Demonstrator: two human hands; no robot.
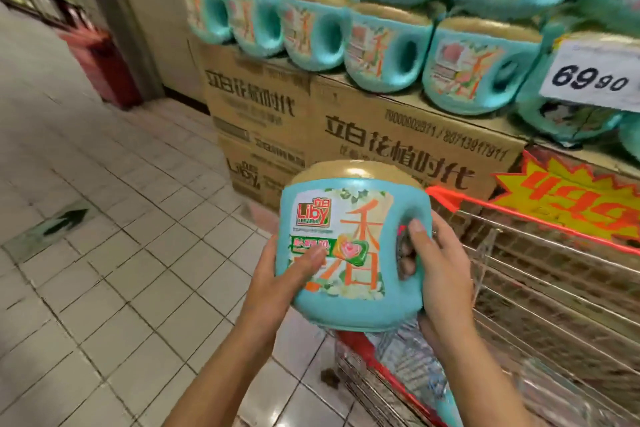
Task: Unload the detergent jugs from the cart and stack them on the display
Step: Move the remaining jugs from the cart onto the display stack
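Note:
I hold a teal detergent jug [349,246] with a gold cap and a "Liby" label upright in front of me, above the cart's left edge. My left hand [284,274] presses its left side, thumb laid across the label. My right hand [436,270] grips the handle on its right, fingers curled through the opening. The wire cart [519,288] with red trim stands at the lower right. Rows of matching jugs [384,52] stand stacked on the display of cardboard cartons [398,135] straight ahead.
A white price card reading 69.90 [592,76] hangs at the right, above a yellow and orange burst sign [571,201]. A red bin [100,62] stands by a pillar at the back left. White tiled floor [104,253] with a green arrow marker stretches to the left.

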